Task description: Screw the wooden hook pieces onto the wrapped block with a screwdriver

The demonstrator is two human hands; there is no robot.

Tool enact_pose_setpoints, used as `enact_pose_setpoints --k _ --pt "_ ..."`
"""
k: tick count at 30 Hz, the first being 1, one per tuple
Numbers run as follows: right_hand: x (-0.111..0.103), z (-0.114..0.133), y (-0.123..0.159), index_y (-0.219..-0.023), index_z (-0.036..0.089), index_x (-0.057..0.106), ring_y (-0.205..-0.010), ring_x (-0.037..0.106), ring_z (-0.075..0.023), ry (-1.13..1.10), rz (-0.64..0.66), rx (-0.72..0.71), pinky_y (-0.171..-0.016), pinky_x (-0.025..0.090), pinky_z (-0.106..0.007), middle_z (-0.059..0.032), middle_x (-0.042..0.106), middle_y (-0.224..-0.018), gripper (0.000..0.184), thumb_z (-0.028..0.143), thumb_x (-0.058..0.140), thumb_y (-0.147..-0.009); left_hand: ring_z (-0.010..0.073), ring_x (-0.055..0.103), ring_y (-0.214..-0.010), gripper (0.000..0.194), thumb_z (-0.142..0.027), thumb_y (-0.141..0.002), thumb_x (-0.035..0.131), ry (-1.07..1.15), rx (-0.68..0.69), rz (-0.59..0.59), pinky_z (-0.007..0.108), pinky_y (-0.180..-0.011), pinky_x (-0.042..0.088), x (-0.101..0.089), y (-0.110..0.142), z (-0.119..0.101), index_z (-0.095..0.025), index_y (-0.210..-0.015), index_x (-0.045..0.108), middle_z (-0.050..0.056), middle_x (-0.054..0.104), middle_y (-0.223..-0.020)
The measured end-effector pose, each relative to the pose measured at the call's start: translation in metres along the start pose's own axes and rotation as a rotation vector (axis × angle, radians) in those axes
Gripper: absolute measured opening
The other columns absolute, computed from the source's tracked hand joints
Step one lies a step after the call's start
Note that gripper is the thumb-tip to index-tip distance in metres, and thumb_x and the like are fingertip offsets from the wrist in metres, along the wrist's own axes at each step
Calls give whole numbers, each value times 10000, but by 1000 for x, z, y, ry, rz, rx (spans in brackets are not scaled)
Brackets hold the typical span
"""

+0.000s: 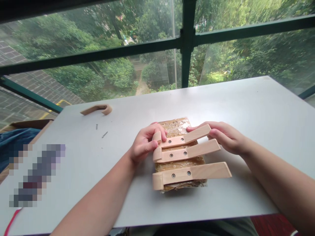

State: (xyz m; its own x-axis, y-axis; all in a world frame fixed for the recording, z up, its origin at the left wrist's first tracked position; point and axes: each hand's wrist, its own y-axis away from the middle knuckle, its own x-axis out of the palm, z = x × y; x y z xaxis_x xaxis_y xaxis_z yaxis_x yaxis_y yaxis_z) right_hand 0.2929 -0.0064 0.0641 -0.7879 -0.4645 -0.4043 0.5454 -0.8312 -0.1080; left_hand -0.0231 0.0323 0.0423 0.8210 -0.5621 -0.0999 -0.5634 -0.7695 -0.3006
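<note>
A block wrapped in clear and brown tape point(173, 126) rests on the white table, small holes dotting its far part. Three pale wooden hooks lie across it, two screws in each: a far hook point(195, 134), a middle hook point(177, 154) and a near hook point(197, 172). My left hand point(144, 141) is closed around the curled end of the far hook, its fingers also touching the block. My right hand point(227, 137) pinches that hook's straight tip, with one finger extended toward the block's far edge.
Toward the table's back left lies a loose wooden hook point(95, 108). Two loose screws, one point(96, 126) behind the other point(105, 134), lie nearer. A blurred-out object point(36, 177) and a red cord point(12, 220) are at left. Green-framed windows point(187, 55) stand behind the table point(246, 105).
</note>
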Motion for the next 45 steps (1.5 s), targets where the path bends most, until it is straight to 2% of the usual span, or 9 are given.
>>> enact_pose_setpoints --k 10,23,28,30,33,36,40,42,45 --pt "9 -5 -3 -1183 251 663 -1189 627 -282 33 -120 -69 -957 482 -419 -66 686 -1314 400 475 371 -1026 267 571 -965 438 -586 -823 630 -15 9 14 423 -986 447 1 -2 -1 -192 -636 588 99 637 -830" --pt "5 3 3 -1267 250 644 -1289 560 -282 -24 -86 -57 -1074 421 -446 -72 637 -1386 387 444 417 -1021 265 619 -932 406 -573 -836 622 -115 89 19 446 -1040 393 1 3 1 -183 -730 653 96 686 -833" --pt "3 3 7 -1225 214 660 -888 654 -203 -46 -158 -18 -734 527 -333 -92 691 -1203 375 443 477 -991 289 628 -960 441 -602 -843 569 -148 68 10 458 -1092 334 0 2 -1 -187 -735 670 101 692 -829" --pt "1 0 7 -1168 209 669 -678 575 -151 -78 -211 -20 -597 474 -302 -60 686 -993 328 414 510 -968 296 627 -967 462 -592 -870 499 -145 59 3 462 -1113 314 0 2 -2 -189 -734 679 105 693 -825" --pt "-2 -1 8 -1084 212 681 -602 476 -145 -161 -353 -125 -568 427 -316 -18 576 -790 270 355 591 -873 297 628 -956 450 -506 -901 419 -142 44 -9 461 -1134 296 1 2 -3 -192 -714 681 107 711 -829" --pt "-3 14 7 -975 219 695 -600 457 -160 -267 -518 -253 -587 442 -349 -23 530 -735 230 272 609 -769 298 625 -965 395 -417 -887 410 -148 35 -14 454 -1123 310 2 1 -4 -190 -721 686 107 723 -844" --pt "2 62 1 -941 271 651 -641 554 -183 -275 -730 -391 -651 514 -385 -29 567 -781 220 148 537 -799 301 618 -988 383 -384 -870 401 -144 64 0 454 -1073 356 2 0 -3 -183 -749 704 114 728 -878" --pt "6 87 -5 -1008 304 615 -735 635 -208 -215 -728 -460 -752 548 -416 -23 608 -834 212 177 555 -850 292 621 -974 429 -392 -894 376 -158 93 21 456 -1073 353 2 0 -3 -182 -756 724 114 731 -906" --pt "9 114 -19 -1036 288 590 -902 680 -233 -5 -483 -408 -835 550 -426 -27 679 -939 169 192 560 -900 280 624 -965 524 -435 -943 326 -206 119 43 463 -1097 341 2 0 -3 -186 -783 759 113 735 -947"
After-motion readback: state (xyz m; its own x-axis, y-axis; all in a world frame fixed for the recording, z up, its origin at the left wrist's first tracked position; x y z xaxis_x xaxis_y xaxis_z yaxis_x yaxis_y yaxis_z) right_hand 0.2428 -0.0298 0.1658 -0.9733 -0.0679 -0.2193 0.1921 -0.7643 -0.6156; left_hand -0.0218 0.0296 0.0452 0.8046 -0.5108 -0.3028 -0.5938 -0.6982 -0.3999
